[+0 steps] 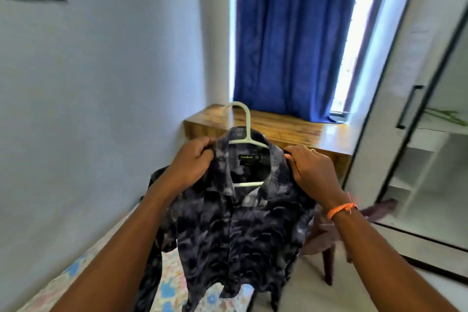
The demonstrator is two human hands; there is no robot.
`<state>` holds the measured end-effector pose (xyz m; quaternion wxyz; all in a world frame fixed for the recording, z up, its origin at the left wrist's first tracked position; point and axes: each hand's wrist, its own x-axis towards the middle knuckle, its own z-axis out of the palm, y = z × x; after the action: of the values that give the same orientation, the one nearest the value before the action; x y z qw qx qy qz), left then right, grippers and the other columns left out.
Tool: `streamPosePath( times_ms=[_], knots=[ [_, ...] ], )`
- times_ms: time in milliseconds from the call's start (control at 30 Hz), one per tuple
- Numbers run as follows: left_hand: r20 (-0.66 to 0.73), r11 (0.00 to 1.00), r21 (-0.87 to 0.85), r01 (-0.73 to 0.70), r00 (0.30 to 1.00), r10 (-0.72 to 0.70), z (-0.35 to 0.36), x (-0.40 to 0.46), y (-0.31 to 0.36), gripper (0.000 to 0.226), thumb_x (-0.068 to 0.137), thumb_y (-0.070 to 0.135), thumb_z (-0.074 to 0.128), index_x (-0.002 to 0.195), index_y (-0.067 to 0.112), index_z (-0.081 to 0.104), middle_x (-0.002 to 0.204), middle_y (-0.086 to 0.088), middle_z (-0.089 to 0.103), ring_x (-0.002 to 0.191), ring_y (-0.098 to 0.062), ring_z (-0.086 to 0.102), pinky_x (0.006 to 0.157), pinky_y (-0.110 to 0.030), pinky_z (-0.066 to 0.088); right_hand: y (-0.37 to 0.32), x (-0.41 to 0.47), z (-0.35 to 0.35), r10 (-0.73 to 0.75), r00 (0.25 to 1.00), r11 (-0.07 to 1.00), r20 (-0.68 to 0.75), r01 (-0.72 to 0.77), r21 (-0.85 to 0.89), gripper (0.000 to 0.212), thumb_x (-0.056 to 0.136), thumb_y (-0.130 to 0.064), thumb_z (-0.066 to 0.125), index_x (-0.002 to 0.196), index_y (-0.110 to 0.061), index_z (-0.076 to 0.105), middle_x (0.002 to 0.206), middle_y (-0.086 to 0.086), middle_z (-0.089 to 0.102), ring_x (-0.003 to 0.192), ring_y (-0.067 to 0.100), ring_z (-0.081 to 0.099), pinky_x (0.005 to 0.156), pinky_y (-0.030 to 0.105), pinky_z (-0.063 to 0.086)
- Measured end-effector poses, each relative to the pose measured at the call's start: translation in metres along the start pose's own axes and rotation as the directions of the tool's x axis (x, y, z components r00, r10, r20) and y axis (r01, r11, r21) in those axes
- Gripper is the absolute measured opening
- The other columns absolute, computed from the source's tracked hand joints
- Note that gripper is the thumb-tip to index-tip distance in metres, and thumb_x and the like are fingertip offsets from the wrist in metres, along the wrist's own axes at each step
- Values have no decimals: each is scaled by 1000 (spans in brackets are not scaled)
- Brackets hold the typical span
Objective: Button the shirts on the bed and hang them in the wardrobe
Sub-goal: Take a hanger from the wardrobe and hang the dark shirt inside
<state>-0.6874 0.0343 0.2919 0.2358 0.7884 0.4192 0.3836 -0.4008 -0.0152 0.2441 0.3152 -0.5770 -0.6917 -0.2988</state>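
Grip: shirt [235,215] shoulders pinched by left hand [193,159] and right hand [312,168], hanger [243,139] between. Risk: shoulder slipped off hanger if grip loosened unevenly.

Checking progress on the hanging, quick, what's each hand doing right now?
Left hand: grips the patterned shirt at its left shoulder.
Right hand: grips the shirt's right shoulder.
White hanger sits inside the collar.

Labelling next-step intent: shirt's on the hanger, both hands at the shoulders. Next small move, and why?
Probably turn right toward the wardrobe. The dark shirt looks buttoned and sits on the white hanger; left hand and right hand grip its shoulders, and the wardrobe stands open.
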Motion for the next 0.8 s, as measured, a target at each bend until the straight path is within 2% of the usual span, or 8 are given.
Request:
streamPosePath(
  times_ms=[67,167,267,367,467,567,633,800],
  knots=[
    [-5,990,27,-138,990,138,39,11,25,33,91,-2,54,117,14,66,108,6,65,100,-10,60,84,-18,42,38,-24,-28,67,996,993,-55,-72,-90,38,100,-38,40,98,-15,69,82,6,67,70,32,66,51,36,45],
    [-36,943,92,-321,945,326,111,32,64,32,85,-6,62,114,8,68,110,-5,69,105,-21,63,93,-22,42,99,-66,-71,154,982,962,-110,-175,-211,37,101,-36,41,99,-15,71,81,7,67,67,34,63,51,38,43],
    [-75,913,124,-388,914,398,185,44,112,28,82,-8,65,105,6,70,102,-11,70,97,-25,61,87,-15,36,161,-105,-109,206,962,932,-182,-249,-264,32,101,-31,43,96,-12,68,79,11,66,61,40,59,49,42,44],
    [-116,905,72,-420,897,426,257,56,163,21,82,-4,67,99,9,69,97,-6,69,92,-15,55,83,-3,31,222,-136,-151,230,936,896,-265,-310,-318,32,100,-29,44,93,-8,67,77,13,66,59,38,56,53,41,44],
    [-138,901,12,-434,891,432,317,67,207,11,90,7,65,100,12,67,97,-2,65,89,-13,55,80,-12,35,275,-152,-189,267,915,839,-303,-375,-394,29,100,-28,45,92,-8,64,78,10,67,63,32,58,63,38,38],
    [-156,894,19,-448,882,446,370,78,247,9,92,16,64,100,15,67,97,1,65,86,-16,58,79,-31,48,330,-160,-218,298,892,772,-339,-434,-465,28,101,-31,43,95,-9,60,81,8,67,69,30,59,67,37,32],
    [-185,899,56,-435,880,437,400,89,271,8,92,22,64,98,17,66,95,1,65,85,-19,59,77,-43,51,364,-163,-232,286,893,734,-348,-438,-519,27,102,-32,43,95,-10,59,78,7,66,67,28,57,67,36,29],
    [-270,914,41,-403,877,398,479,126,322,18,87,20,67,102,15,58,94,-3,60,87,-26,56,76,-43,49,445,-164,-259,320,874,656,-365,-482,-581,29,99,-31,40,96,-9,59,80,9,67,68,30,61,68,39,35]
  ],
)
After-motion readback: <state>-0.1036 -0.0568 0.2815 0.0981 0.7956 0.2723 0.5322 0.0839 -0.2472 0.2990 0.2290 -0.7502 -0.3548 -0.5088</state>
